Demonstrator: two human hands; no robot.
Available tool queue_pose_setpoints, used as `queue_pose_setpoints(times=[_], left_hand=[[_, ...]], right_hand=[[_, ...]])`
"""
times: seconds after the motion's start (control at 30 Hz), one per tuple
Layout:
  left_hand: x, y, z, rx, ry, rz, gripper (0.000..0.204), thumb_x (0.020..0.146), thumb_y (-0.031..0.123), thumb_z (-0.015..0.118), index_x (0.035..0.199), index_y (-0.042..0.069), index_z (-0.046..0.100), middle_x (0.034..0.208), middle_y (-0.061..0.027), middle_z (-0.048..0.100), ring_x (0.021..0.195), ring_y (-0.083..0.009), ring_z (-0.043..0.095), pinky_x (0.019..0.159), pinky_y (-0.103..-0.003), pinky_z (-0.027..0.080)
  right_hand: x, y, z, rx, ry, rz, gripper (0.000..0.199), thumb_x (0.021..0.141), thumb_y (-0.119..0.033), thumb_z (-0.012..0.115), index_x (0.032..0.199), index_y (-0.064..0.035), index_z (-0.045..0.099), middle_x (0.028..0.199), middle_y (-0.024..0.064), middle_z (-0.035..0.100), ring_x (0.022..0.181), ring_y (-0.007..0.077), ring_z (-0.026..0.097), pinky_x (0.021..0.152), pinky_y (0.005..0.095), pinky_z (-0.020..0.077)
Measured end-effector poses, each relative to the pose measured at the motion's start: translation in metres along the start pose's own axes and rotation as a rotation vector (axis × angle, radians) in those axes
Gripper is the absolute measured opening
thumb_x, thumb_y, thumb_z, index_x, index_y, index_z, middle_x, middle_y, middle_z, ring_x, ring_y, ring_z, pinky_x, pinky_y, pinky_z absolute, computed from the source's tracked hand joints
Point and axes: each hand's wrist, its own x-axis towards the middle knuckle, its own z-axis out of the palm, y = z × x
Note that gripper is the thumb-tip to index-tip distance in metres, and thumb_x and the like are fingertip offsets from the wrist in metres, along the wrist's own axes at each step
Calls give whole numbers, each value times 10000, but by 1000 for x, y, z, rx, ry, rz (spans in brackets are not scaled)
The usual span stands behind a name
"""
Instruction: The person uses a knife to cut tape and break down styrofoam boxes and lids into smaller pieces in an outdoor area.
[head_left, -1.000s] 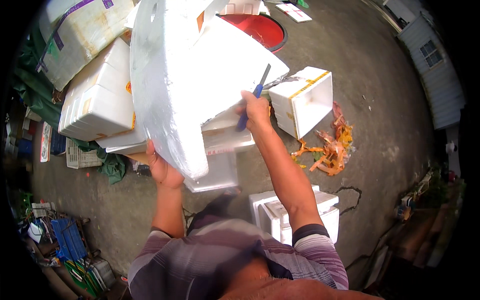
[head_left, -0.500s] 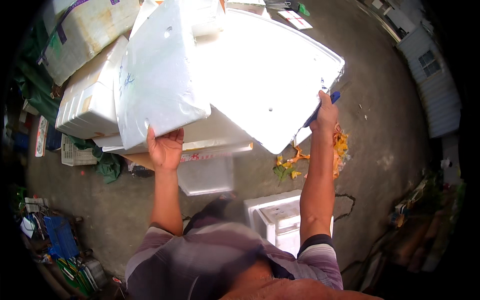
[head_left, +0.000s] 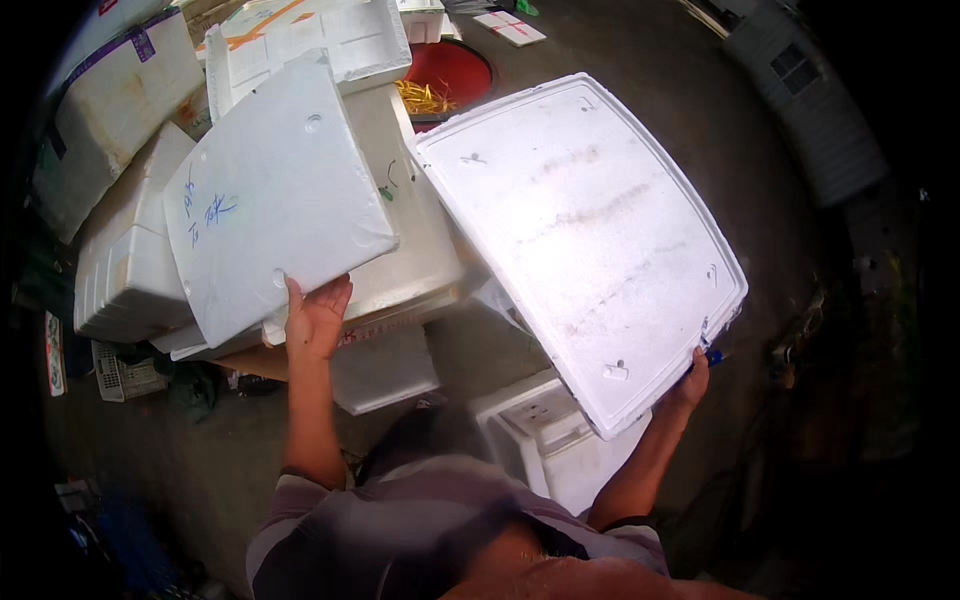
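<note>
Against the lower edge of a white foam lid [head_left: 290, 190] with blue handwriting, my left hand [head_left: 316, 318] grips with the thumb on top and fingers beneath. A second, larger foam lid [head_left: 590, 230] with a raised rim and brownish smudges is tilted at the right. Its lower right edge is in my right hand [head_left: 690, 382], whose fingers are partly hidden. A small blue thing [head_left: 713, 357] sticks out by that hand; its kind is hidden. Between the two lids shows a white foam box [head_left: 425, 235], with small green scraps on it.
Stacked foam boxes [head_left: 125, 250] stand at the left, and an open foam box [head_left: 375, 50] lies beyond. Behind is a red tub [head_left: 465, 70] with yellow strands. Near my feet stands another foam box [head_left: 590, 465]. A plastic crate [head_left: 125, 372] sits lower left.
The larger lid has swung right and toward me with my right hand, uncovering the foam box and the red tub. My left hand still grips the written-on lid.
</note>
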Motion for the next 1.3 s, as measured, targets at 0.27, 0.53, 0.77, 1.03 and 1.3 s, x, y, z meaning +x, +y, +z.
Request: queue_pose_setpoints(times=[0.27, 0.53, 0.77, 1.03, 1.3], left_hand=[[-59, -55, 33, 473, -231, -257, 372, 936, 254, 513, 1202, -5, 492, 1087, -193, 605, 1013, -321, 591, 892, -434, 487], [-145, -237, 106, 1070, -794, -390, 237, 914, 159, 559, 1076, -14, 569, 949, -128, 655, 849, -206, 650, 784, -325, 531], [-191, -332, 128, 1202, -1136, -221, 371, 861, 231, 652, 1075, -64, 584, 928, -88, 626, 793, -108, 581, 723, -231, 481], [-169, -338, 154, 1497, -1051, 223, 498, 765, 299, 719, 1032, -83, 546, 802, -137, 634, 691, -203, 630, 632, -296, 507], [-143, -335, 122, 1604, -968, 362, 379, 727, 252, 716, 901, -51, 570, 733, -145, 630, 684, -232, 630, 642, -325, 504]], right_hand=[[-83, 40, -75, 104, 97, -117, 452, 850, -188, 507, 1209, 81, 448, 1128, 158, 560, 1031, 262, 562, 906, 370, 446], [-132, 41, -75, -73, 165, -202, 504, 809, -129, 664, 1220, 99, 483, 933, 29, 580, 819, 96, 526, 744, 238, 444], [-187, 94, -79, -383, 85, -315, 462, 785, -54, 672, 1223, 13, 540, 820, -36, 543, 665, 48, 460, 599, 212, 411], [-168, 90, -61, -625, 30, -579, 456, 724, -74, 714, 1160, -24, 589, 757, 52, 488, 621, 136, 458, 559, 276, 405], [-164, 110, -66, -778, -97, -525, 607, 694, -147, 769, 1227, 11, 524, 917, 112, 557, 745, 214, 567, 647, 308, 475]])
